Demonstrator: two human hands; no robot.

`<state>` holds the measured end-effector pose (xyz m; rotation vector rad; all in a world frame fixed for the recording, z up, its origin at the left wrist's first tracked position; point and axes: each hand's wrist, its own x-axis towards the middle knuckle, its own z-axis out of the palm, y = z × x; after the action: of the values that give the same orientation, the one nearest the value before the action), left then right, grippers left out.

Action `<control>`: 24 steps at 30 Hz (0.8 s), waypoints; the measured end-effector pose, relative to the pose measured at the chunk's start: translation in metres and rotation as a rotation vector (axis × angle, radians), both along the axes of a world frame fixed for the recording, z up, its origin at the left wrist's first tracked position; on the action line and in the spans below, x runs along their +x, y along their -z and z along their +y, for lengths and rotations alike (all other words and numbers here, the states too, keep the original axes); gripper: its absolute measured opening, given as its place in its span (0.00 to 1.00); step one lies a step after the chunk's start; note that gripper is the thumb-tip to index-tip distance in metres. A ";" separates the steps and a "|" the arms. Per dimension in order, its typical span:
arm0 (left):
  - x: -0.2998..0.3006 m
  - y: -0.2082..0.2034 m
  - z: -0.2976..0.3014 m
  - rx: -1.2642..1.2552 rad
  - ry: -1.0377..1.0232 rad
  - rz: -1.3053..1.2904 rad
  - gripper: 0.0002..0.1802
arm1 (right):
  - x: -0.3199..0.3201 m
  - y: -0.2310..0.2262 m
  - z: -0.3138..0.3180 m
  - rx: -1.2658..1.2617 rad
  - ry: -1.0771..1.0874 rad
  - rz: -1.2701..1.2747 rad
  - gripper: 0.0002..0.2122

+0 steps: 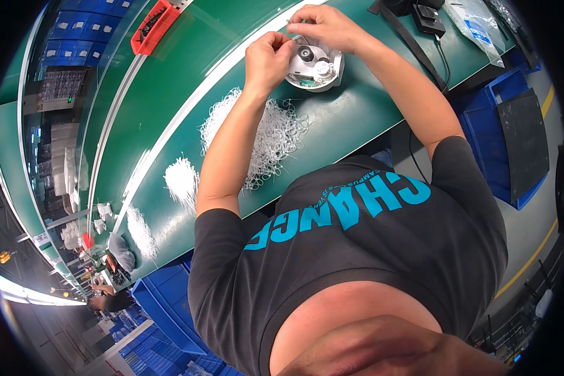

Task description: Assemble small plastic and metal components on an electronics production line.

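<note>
A round white plastic housing (320, 80) sits on the green bench, its inside facing up. Within it show a black round part (305, 54), a white gear-like part (323, 67) and a bit of green circuit board (307, 82). My left hand (268, 63) is at the housing's left rim, thumb and fingers pinched together. Over the far rim, my right hand (324, 27) also makes a pinch. What lies between the fingertips of either hand is too small to make out. Beside my left forearm spreads a big pile of thin white looped strips (272, 135).
Smaller piles of white strips (182, 182) lie farther left. A red bin (151, 28) stands beyond the white rail. At the right are a black strap (413, 47), a small black corded device (428, 20) and a clear plastic bag (474, 28). Blue crates (482, 138) stand beside the bench.
</note>
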<state>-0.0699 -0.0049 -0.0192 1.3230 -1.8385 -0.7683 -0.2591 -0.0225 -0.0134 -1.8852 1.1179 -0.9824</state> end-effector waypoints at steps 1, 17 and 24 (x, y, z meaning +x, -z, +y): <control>0.001 0.000 0.001 -0.030 0.018 -0.028 0.09 | 0.000 -0.002 0.001 0.058 0.015 -0.065 0.13; -0.001 -0.002 0.007 -0.375 0.142 -0.356 0.02 | -0.027 0.013 0.001 0.022 -0.182 0.080 0.11; 0.001 0.003 0.001 -0.485 0.127 -0.430 0.03 | -0.019 -0.010 0.012 -0.115 -0.182 0.377 0.10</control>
<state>-0.0686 -0.0036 -0.0223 1.1109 -2.2767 -0.0709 -0.2778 -0.0107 -0.0037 -2.2857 1.0900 -0.6152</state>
